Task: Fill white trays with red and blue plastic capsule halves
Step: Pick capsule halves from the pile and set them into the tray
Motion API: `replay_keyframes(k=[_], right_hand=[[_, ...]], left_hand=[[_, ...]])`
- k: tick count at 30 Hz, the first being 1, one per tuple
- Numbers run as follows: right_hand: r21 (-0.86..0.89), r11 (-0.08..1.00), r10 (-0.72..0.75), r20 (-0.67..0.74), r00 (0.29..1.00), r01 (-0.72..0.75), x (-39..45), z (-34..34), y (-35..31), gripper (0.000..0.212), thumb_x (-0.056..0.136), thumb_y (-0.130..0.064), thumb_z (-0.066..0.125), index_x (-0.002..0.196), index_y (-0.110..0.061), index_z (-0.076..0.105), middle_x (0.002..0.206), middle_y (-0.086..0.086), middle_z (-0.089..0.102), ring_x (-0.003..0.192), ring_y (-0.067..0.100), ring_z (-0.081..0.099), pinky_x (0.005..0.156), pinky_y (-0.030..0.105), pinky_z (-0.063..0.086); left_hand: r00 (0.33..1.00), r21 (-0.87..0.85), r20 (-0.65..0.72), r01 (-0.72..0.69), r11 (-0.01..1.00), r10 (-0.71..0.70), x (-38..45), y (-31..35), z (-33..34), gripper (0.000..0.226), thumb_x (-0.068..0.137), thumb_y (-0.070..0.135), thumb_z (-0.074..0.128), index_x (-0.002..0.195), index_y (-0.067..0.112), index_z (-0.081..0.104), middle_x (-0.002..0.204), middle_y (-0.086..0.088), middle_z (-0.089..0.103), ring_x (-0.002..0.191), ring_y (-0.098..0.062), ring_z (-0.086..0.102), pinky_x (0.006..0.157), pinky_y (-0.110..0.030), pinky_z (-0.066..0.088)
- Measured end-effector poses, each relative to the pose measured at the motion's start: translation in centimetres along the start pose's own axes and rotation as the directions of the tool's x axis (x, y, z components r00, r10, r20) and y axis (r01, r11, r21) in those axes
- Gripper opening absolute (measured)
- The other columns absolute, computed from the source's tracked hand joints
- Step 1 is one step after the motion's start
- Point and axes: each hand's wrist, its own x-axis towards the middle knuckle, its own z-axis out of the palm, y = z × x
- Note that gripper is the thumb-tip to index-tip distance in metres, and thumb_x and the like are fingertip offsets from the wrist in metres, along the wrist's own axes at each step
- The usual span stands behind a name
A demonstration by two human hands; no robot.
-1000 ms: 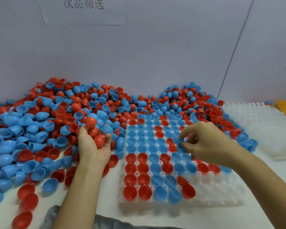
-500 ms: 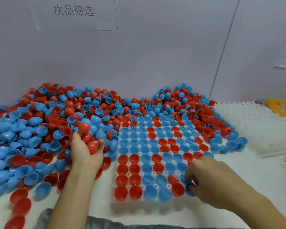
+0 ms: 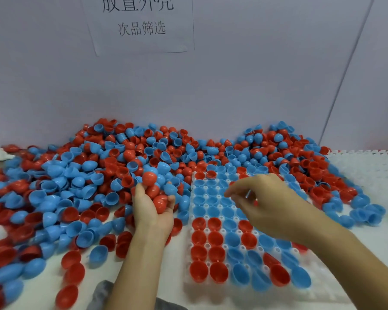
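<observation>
A white tray (image 3: 323, 295) lies in front of me, most of its cups holding red and blue capsule halves (image 3: 215, 238). My left hand (image 3: 151, 217) rests palm up just left of the tray, fingers curled round a handful of red capsule halves (image 3: 160, 203). My right hand (image 3: 269, 204) hovers over the middle of the tray with fingers curled and thumb near the fingertips. Whether it pinches anything is unclear. A large loose heap of red and blue halves (image 3: 94, 175) covers the table to the left and behind.
More white trays (image 3: 367, 173) lie at the right, behind a spill of blue halves (image 3: 363, 211). A wall with a paper sign (image 3: 141, 25) closes the back. A grey cloth (image 3: 102, 294) shows at the bottom edge. Loose halves are scattered along the near left.
My right hand has moved from the tray's near right corner up and left to the tray's middle, towards my left hand. The left hand stays in place with its handful.
</observation>
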Motion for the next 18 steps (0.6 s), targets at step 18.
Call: replay_keyframes(k=[18], right_hand=[[0.728,0.585,0.134,0.349,0.928,-0.358,9.4,6.3,-4.8,0.011,0.094,-0.005,0.061,0.095,-0.015,0.062,0.078,0.006,0.07,0.065,0.015,0.071,0.049,0.021,0.04]], left_hand=[[0.991,-0.108,0.121,0.075,0.991,-0.062,-0.3,1.1,0.3,0.027,0.1,0.028,0.051,0.082,0.009,0.061,0.057,-0.005,0.066,0.043,-0.013,0.063,0.031,-0.014,0.035]])
